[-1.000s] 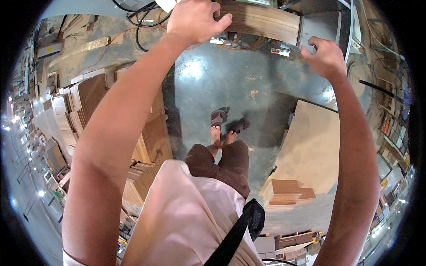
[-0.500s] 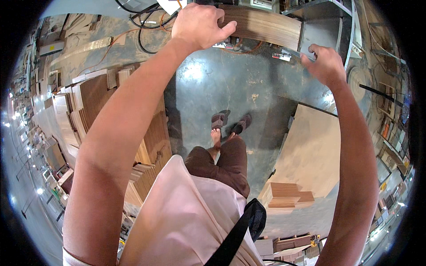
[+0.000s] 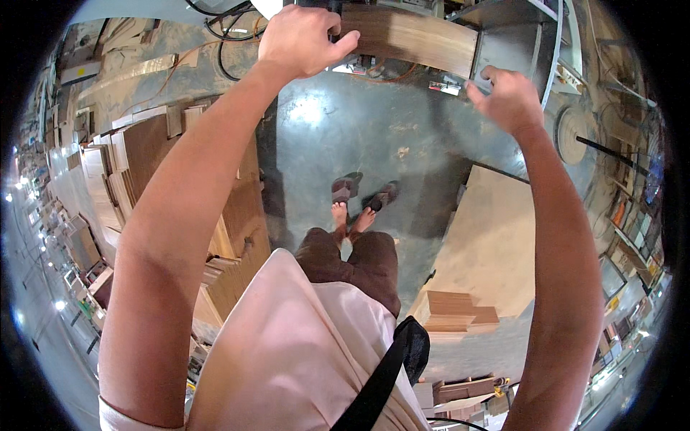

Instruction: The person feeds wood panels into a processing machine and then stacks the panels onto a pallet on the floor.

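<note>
A long brown wood-grain board point(image 3: 410, 37) lies across the metal machine at the top of the view. My left hand point(image 3: 305, 42) is over the board's left end, thumb stretched out to the right and fingers bent forward; the fingertips are partly hidden. At the board's right end, my right hand point(image 3: 509, 99) hovers by the grey metal bed point(image 3: 507, 54), with a gap between its thumb and bent forefinger. Nothing shows inside that gap.
Stacked wooden panels point(image 3: 144, 154) stand on the left. To the right lies a large pale sheet point(image 3: 496, 230), with a small stack of brown boards point(image 3: 449, 310) at its near end. Black cables point(image 3: 223, 43) hang at the upper left. My feet point(image 3: 352, 215) are on the grey floor.
Both hands, the board and the machine sit slightly further left in the picture, as does the whole scene. My feet have shifted a little closer together. The hands keep nearly the same pose.
</note>
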Motion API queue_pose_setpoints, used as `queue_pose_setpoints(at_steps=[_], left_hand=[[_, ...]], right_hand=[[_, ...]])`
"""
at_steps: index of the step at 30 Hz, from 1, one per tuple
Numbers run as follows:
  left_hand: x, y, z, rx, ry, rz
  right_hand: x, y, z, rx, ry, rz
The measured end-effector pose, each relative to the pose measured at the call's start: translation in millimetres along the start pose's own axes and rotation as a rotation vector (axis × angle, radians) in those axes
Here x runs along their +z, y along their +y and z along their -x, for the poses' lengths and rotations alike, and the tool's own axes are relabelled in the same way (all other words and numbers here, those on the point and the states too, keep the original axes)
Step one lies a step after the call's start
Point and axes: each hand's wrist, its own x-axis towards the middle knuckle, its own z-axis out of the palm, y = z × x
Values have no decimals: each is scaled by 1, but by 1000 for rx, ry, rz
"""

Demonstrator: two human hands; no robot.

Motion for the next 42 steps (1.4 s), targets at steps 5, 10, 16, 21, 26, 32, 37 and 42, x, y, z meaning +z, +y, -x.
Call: queue_pose_setpoints(at_steps=[5,10,16,21,26,32,37,42], left_hand=[[6,-3,0,69,64,12],[6,-3,-2,90,72,-32],[3,-2,-1,53,20,18],[4,-1,1,73,65,8],[-1,1,-2,53,31,-22],[5,-6,-2,134,111,-1],[6,-5,-4,136,105,42],[7,-6,-1,107,65,61]], right_hand=[[3,10,1,-112,33,-23],[10,13,2,-137,125,-62],[6,10,-2,-84,13,-60],[4,9,2,-72,14,-102],[7,7,1,-34,40,-82],[0,4,-2,-6,14,-31],[5,8,-1,8,28,-47],[0,2,-2,66,-65,-32]])
